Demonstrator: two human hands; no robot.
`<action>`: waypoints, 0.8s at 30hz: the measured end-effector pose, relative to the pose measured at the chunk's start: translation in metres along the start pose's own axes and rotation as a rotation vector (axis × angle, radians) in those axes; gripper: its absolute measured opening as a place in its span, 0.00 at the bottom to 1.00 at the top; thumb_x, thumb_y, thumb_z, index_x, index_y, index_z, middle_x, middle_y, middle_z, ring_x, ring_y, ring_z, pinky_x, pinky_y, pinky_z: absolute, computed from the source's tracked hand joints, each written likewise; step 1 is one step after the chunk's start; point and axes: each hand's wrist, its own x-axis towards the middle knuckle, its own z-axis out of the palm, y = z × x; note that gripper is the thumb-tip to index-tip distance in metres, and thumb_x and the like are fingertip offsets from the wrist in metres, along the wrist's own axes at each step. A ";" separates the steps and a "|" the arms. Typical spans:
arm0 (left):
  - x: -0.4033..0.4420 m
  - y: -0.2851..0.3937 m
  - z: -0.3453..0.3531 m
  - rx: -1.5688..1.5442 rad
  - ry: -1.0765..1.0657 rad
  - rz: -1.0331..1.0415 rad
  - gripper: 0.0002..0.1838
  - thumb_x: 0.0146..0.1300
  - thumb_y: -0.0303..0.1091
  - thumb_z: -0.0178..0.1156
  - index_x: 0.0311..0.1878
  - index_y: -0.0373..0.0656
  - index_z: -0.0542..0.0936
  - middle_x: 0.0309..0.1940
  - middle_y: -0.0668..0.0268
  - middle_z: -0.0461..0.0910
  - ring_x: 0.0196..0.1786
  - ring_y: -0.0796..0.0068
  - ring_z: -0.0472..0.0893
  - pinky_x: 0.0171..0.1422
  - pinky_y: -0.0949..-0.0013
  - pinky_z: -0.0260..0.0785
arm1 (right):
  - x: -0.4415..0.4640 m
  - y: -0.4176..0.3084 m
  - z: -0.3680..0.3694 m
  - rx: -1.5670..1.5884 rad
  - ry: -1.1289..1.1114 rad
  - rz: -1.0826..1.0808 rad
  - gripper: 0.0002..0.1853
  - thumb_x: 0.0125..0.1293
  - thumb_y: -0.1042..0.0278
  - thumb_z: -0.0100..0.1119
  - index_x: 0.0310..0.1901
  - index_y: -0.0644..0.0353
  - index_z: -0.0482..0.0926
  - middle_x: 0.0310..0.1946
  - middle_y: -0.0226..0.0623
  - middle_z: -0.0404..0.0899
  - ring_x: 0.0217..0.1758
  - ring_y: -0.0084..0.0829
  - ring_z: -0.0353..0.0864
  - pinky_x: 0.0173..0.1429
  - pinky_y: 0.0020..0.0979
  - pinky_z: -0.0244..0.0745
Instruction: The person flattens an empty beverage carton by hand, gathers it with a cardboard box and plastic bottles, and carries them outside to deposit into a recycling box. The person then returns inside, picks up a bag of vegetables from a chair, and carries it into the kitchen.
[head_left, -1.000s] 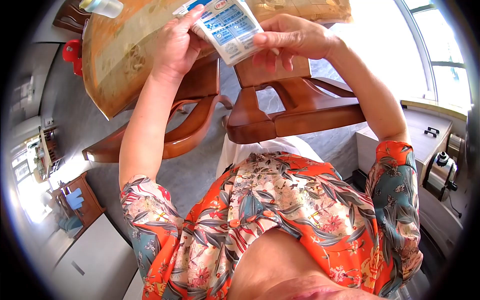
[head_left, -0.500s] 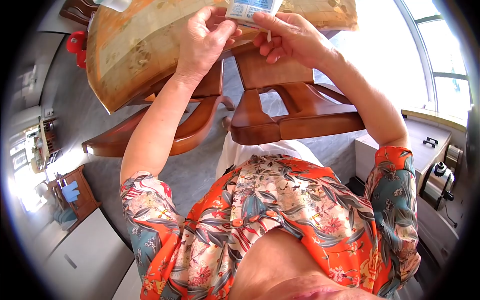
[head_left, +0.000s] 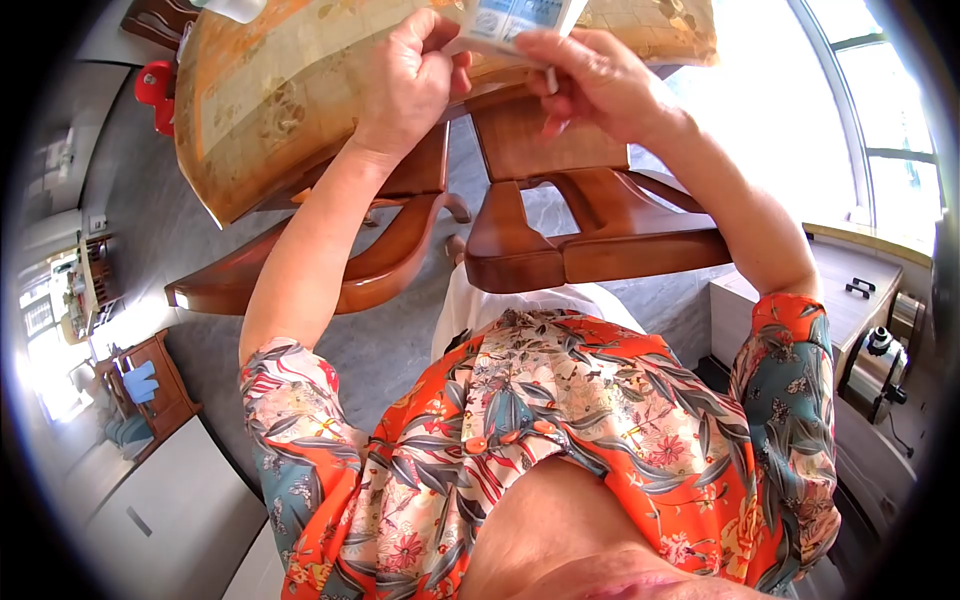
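At the top of the head view, over the table, is a small white packet (head_left: 512, 22) with blue print; the frame's top edge cuts it off. My left hand (head_left: 408, 85) is closed, pinching the packet's lower left corner. My right hand (head_left: 605, 85) is closed too, with thumb and fingers on its lower right edge. A small white strip or tip (head_left: 551, 80) sticks out below the right fingers; what it is I cannot tell. Both hands are slightly blurred.
A table with a patterned gold-brown cover (head_left: 270, 90) lies beyond my hands. Two wooden chairs, one on the right (head_left: 610, 250) and one on the left (head_left: 390, 260), stand between my body and the table. A red object (head_left: 153, 95) is at the far left, and a cabinet (head_left: 800, 290) stands right.
The packet has shifted slightly right and its face has tilted. My left fingers have closed tighter at its corner, and my right hand has moved slightly right.
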 end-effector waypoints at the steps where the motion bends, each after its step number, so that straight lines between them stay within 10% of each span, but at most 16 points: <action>1: -0.001 0.001 0.000 -0.003 -0.012 -0.027 0.11 0.53 0.20 0.41 0.37 0.35 0.72 0.29 0.62 0.77 0.28 0.76 0.77 0.38 0.74 0.72 | -0.001 -0.003 -0.003 0.032 0.033 0.005 0.22 0.57 0.50 0.58 0.34 0.67 0.75 0.20 0.29 0.69 0.16 0.16 0.68 0.24 0.24 0.76; 15: -0.003 0.013 -0.003 -0.373 -0.244 -0.310 0.22 0.53 0.36 0.64 0.49 0.35 0.73 0.30 0.64 0.76 0.28 0.74 0.79 0.30 0.75 0.73 | 0.001 0.000 -0.020 -0.058 -0.135 0.042 0.20 0.60 0.50 0.56 0.32 0.64 0.75 0.19 0.26 0.68 0.17 0.13 0.68 0.22 0.20 0.75; 24: -0.007 0.012 0.005 -0.201 -0.154 -0.251 0.18 0.53 0.22 0.50 0.50 0.34 0.72 0.31 0.62 0.77 0.29 0.73 0.80 0.30 0.76 0.73 | 0.003 0.000 -0.017 -0.086 -0.179 0.065 0.22 0.59 0.49 0.56 0.35 0.66 0.75 0.19 0.25 0.69 0.15 0.12 0.65 0.22 0.20 0.76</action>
